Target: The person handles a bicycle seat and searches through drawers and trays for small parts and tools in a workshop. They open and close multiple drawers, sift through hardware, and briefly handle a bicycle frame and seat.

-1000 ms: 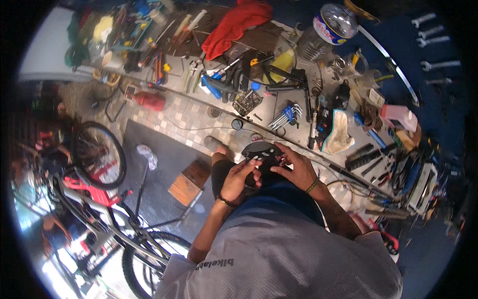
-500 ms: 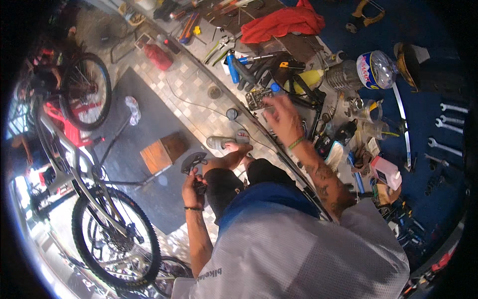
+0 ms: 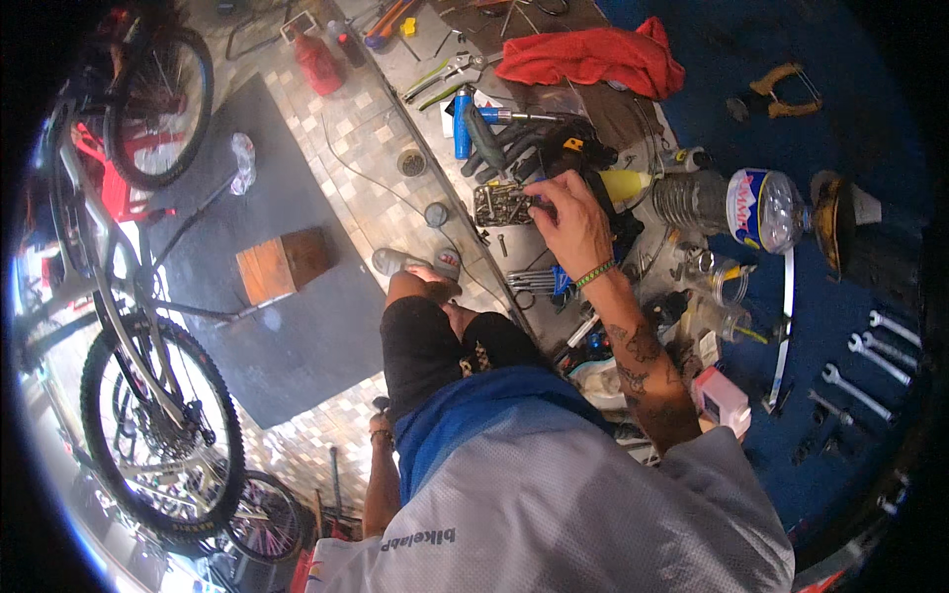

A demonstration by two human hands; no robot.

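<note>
My right hand (image 3: 573, 222) is over the workbench, its bent thumb and fingertips at the right edge of a small tray of metal bolts and screws (image 3: 502, 206). Whatever lies between those fingertips is too small to make out. My left hand (image 3: 380, 423) hangs low beside my left thigh, its fingers mostly hidden. A small dark tip shows just above it. Near the tray lie a loose bolt (image 3: 501, 244), a blue-handled tool (image 3: 462, 124) and a set of silver keys in a blue holder (image 3: 539, 281).
A red cloth (image 3: 593, 59), pliers (image 3: 450, 74), a large plastic bottle (image 3: 761, 210) and a pink container (image 3: 721, 400) occupy the bench. Wrenches (image 3: 858, 393) hang on the blue board. On the left are a bicycle (image 3: 163, 435), a dark mat (image 3: 297, 366) and a wooden block (image 3: 282, 265).
My right hand has moved onto the bolt tray, its fingers drawing together. My left hand has dropped toward my side; the black part it held is now mostly out of sight. The view has shifted.
</note>
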